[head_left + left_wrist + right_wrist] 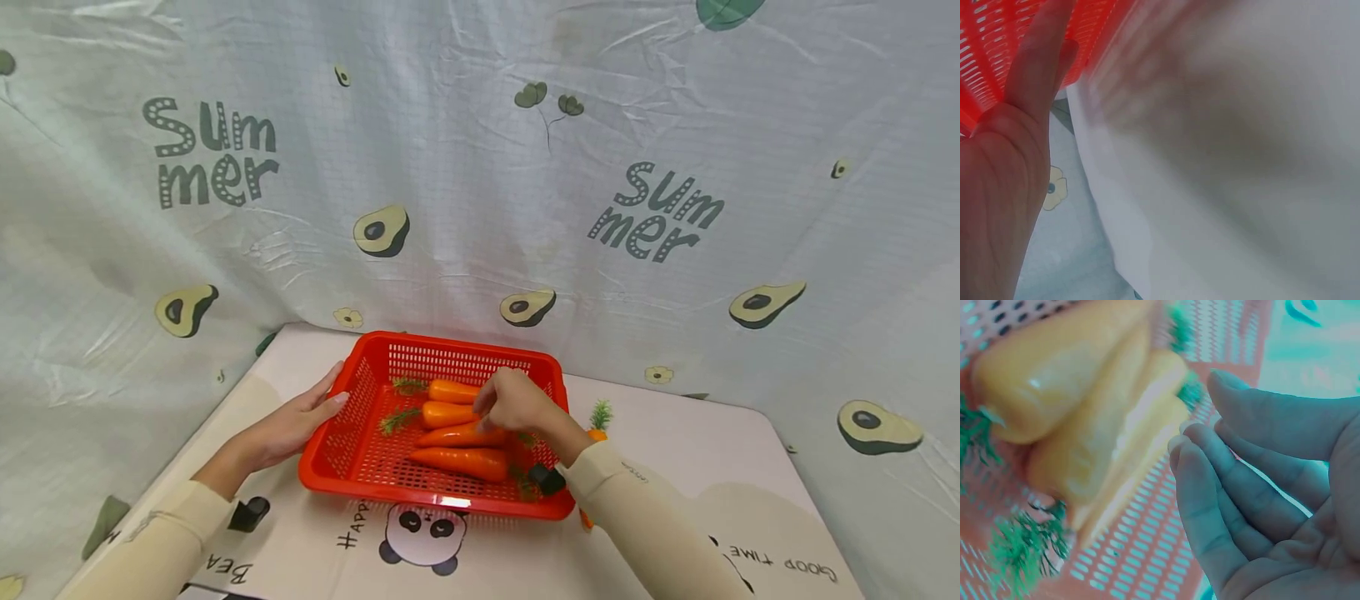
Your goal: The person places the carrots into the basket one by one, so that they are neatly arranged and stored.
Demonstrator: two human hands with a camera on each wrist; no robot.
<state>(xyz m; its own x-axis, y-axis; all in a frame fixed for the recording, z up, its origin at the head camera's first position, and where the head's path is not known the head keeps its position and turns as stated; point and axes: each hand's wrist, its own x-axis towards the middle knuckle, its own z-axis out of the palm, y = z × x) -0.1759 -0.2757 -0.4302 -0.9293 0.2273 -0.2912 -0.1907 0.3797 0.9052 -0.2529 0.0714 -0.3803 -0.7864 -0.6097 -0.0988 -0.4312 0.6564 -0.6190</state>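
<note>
A red plastic basket (330,475) with slotted walls stands on the table. Several orange carrots (461,462) with green leafy tops lie side by side inside it. My left hand (296,425) rests against the basket's left side, its thumb on the rim. In the left wrist view, straight fingers (1038,56) touch the outer wall. Above the carrots, toward the basket's right half, hovers my right hand (513,400). The right wrist view shows its fingers (1194,481) loosely bent, with no object between them and the thumb. That view is tinted, so the carrots (1079,456) look yellowish.
Another carrot (597,434) lies on the table just right of the basket, partly hidden by the right forearm. The light tablecloth (697,450) carries printed pandas and words. A white curtain (450,167) with avocado prints hangs behind the table and at both sides.
</note>
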